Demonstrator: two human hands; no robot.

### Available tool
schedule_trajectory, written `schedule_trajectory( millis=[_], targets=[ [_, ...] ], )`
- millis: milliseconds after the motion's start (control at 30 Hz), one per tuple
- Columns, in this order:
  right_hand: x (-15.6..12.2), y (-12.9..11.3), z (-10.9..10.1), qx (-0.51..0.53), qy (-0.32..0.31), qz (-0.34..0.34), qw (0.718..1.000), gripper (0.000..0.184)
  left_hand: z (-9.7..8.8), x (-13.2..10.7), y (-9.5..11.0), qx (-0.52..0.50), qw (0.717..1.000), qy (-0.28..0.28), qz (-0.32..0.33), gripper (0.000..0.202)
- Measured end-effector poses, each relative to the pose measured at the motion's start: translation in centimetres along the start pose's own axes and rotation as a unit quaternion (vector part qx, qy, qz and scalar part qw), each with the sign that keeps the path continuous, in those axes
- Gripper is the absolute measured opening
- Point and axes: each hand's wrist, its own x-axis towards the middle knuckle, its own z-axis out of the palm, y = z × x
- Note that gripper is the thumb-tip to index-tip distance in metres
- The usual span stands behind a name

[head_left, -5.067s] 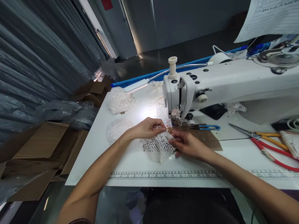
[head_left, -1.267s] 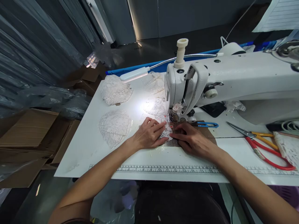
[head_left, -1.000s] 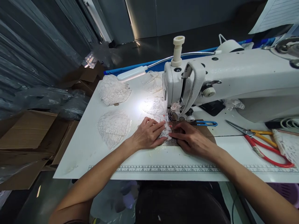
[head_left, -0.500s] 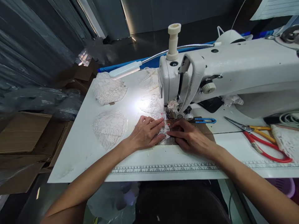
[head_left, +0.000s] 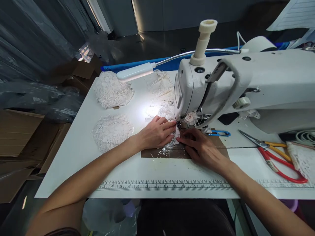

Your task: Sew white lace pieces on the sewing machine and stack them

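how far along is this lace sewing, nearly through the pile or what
Possibly done: loose lace pieces lie behind the sewing machine. In hand: the left hand and right hand press one lace piece flat on a brown sheet, its edge at the presser foot. Likely left: two lace stacks on the table; whether they are sewn cannot be told.
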Motion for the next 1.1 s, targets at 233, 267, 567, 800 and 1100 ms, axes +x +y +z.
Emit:
schedule_trajectory(
  millis=[233, 267, 567, 800, 1100],
  targets=[
    [0.09, -0.26, -0.03, -0.009, 0.005, -0.004, 1.000, 0.035, 0.17, -0.03, -0.16, -0.012, 1.000, 0.010, 0.002, 0.026],
    [0.13, -0.35, -0.05, -0.008, 0.006, -0.004, 1.000, 0.035, 0.20, -0.04, -0.22, -0.013, 1.000, 0.012, 0.003, 0.026],
    [0.16, -0.67, -0.10, 0.006, 0.016, 0.008, 1.000, 0.035, 0.34, -0.18, -0.22, -0.016, 1.000, 0.020, -0.003, 0.028],
    [-0.19, -0.57, 0.20, 0.003, 0.013, 0.022, 1.000, 0.036, 0.10, -0.10, -0.04, 0.007, 1.000, 0.023, 0.007, 0.027],
    [-0.45, -0.27, 0.19, 0.006, 0.006, 0.021, 1.000, 0.037, -0.14, 0.11, 0.61, 0.065, 0.997, 0.019, 0.022, 0.026]
  ],
)
